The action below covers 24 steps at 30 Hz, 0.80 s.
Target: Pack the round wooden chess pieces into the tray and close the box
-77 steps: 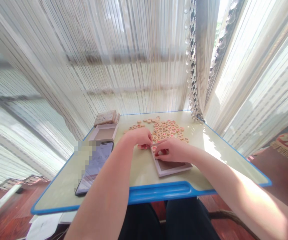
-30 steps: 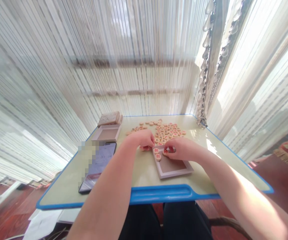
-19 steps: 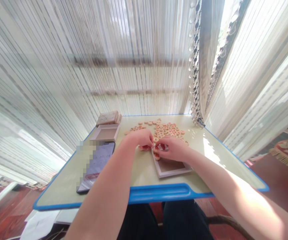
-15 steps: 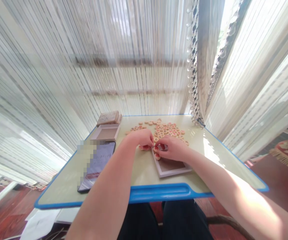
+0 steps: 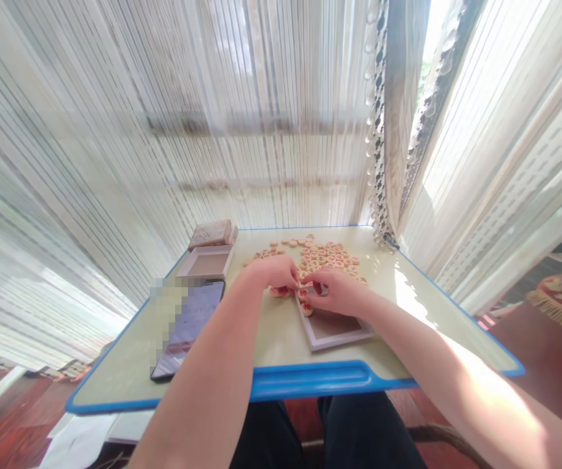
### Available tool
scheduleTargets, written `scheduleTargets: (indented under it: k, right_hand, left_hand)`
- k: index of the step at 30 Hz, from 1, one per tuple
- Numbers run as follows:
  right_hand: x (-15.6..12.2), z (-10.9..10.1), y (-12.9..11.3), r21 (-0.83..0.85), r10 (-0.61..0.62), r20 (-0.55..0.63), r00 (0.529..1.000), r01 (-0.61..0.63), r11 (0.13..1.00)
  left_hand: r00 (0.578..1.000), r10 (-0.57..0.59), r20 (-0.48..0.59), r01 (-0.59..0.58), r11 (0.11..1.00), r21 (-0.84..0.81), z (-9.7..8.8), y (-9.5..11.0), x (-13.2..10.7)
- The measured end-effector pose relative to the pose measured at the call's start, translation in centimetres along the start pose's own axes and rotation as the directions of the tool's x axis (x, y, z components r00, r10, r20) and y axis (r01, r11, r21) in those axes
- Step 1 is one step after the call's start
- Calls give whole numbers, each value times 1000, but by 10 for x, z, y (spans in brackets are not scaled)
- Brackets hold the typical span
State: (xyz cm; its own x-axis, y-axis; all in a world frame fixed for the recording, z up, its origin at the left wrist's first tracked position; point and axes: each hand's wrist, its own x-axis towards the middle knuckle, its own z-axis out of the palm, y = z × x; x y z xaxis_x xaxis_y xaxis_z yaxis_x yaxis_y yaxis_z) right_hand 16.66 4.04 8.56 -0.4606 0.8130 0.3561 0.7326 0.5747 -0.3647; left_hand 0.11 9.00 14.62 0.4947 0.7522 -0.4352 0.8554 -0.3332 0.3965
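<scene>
My left hand (image 5: 284, 272) is bent at the wrist, fingers pinched together at the back left corner of the shallow open box (image 5: 339, 339). What lies in its fingertips is hidden. Over that box my right hand (image 5: 335, 290) curves, thumb and forefinger closing around a round Chinese chess piece (image 5: 303, 294) by the left wall. Just nearer me, another chess piece (image 5: 307, 309) with a red character lies inside the box. Beyond both hands spreads a cluster of loose Chinese chess pieces (image 5: 330, 255). A few more pieces (image 5: 277, 292) show beneath my left hand.
A second shallow box (image 5: 182, 268) stands at the left, in front of a stacked patterned box (image 5: 211, 232). A phone (image 5: 190, 329) lies beside my left forearm. The table (image 5: 281, 339) has a raised blue edge (image 5: 310, 379). String curtains (image 5: 271, 156) hang behind it.
Both hands stay at the box's back left corner with only slight finger movement. The piece at my right fingertips sits a little lower, its red face showing more. The view has shifted slightly.
</scene>
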Motion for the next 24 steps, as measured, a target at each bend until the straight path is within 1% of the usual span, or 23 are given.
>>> scheduleTargets:
  k: [5, 8, 10, 12, 14, 16, 18, 21, 22, 23, 24]
  right_hand:
    - [0, -3, 4, -15, 56, -29, 998, -56, 998]
    - [-1, -8, 8, -59, 68, -74, 995, -72, 996]
    - [-1, -12, 12, -99, 100, -119, 988, -112, 989]
    - [-1, -15, 16, -136, 176, -195, 965, -205, 969]
    - [-1, -17, 21, -172, 250, -276, 928, -304, 937]
    - [0, -18, 29, -216, 295, -319, 901, -372, 903]
    - [2, -17, 39, -272, 328, -320, 889, -418, 867]
    - [4, -15, 56, -333, 401, -298, 866, -488, 807]
    - [4, -15, 61, -336, 425, -276, 862, -501, 798]
    - [5, -15, 65, -329, 448, -246, 859, -509, 795]
    - [6, -14, 68, -316, 464, -211, 861, -509, 801]
  left_hand:
    - [1000, 6, 3, -6, 999, 33, -1, -1, 0]
    - [999, 1, -32, 1, 999, 51, -1, 0, 0]
    - [998, -5, -63, 9, 998, 58, -1, 2, -1]
    - [996, -13, -89, 19, 998, 64, 0, 2, -1]
    - [992, -18, -122, 26, 998, 65, 1, 1, 0]
    - [983, 6, -183, 7, 997, 72, 3, -1, 5]
    - [956, 69, -284, -39, 993, 112, 6, -1, 11]
    - [881, 134, -453, -42, 977, 208, 12, 1, 22]
    - [860, 141, -490, -25, 972, 235, 14, 2, 25]
    - [847, 145, -511, -11, 967, 255, 17, 3, 28]
    - [843, 151, -516, -4, 961, 275, 19, 3, 31]
